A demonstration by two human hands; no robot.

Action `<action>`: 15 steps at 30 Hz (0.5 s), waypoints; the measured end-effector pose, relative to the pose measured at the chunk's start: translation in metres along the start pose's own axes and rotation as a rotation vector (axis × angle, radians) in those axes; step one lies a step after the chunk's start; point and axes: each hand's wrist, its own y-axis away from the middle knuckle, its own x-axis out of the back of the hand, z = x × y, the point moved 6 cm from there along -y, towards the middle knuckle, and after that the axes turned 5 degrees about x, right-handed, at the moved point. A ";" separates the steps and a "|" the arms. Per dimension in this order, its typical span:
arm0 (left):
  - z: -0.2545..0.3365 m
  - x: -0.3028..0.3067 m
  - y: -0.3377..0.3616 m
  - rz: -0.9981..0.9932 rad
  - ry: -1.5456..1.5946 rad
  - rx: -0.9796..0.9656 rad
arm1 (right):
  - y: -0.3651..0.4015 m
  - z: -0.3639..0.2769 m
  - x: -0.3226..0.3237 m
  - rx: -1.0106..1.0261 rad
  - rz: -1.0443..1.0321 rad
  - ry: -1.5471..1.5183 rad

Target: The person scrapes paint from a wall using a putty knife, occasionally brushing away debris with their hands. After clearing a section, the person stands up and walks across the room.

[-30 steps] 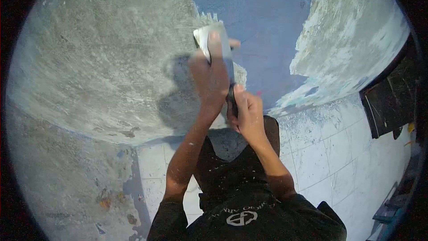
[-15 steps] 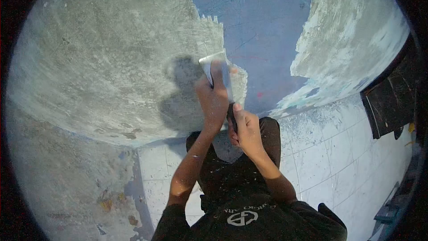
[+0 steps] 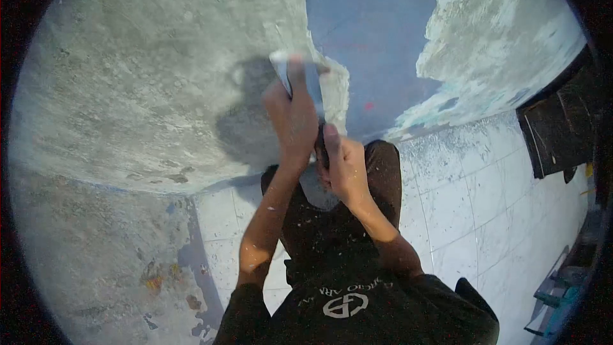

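Observation:
A scraper (image 3: 310,83) with a wide metal blade and a dark handle meets the wall (image 3: 159,64), its blade edge slightly blurred. My left hand (image 3: 292,118) grips the blade, with a finger laid along its face toward the edge. Lower down, my right hand (image 3: 346,169) is closed around the dark handle. Under the blade the wall is bare grey, and just to the right a patch of blue paint (image 3: 370,45) has a ragged edge.
Paint flakes lie on the white tiled floor (image 3: 453,217). A dark panel-like object (image 3: 555,134) is at the right. Near the lower right edge is a teal object (image 3: 555,300). Another grey wall (image 3: 115,249), with paint remnants, is at the lower left.
Both hands and the scraper have shifted up and slightly left in view. The camera view has also tilted, with wall and floor appearing higher. The grip looks the same.

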 end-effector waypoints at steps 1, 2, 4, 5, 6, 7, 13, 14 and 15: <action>0.002 -0.001 -0.004 0.006 -0.003 -0.045 | -0.006 -0.002 0.000 0.039 -0.020 0.012; 0.004 -0.002 -0.005 0.007 -0.007 -0.084 | -0.010 0.001 0.003 0.073 -0.033 0.023; 0.015 -0.004 -0.011 -0.016 -0.005 -0.063 | -0.016 -0.012 0.001 0.090 -0.044 0.012; 0.029 -0.004 -0.017 -0.041 -0.005 0.006 | -0.019 -0.030 -0.005 0.063 -0.040 -0.013; 0.036 -0.004 -0.020 -0.063 -0.003 0.073 | -0.018 -0.040 -0.008 0.038 -0.038 -0.038; 0.029 -0.007 -0.022 -0.058 0.049 0.104 | -0.019 -0.036 -0.005 0.055 -0.049 -0.013; 0.010 -0.005 -0.009 -0.016 -0.022 -0.087 | -0.012 -0.003 0.005 0.032 -0.061 -0.014; 0.011 -0.003 -0.006 -0.044 -0.035 -0.045 | -0.007 -0.005 0.004 0.003 -0.064 -0.039; 0.007 -0.002 -0.003 -0.042 -0.061 -0.026 | -0.004 -0.003 0.004 -0.026 -0.061 -0.053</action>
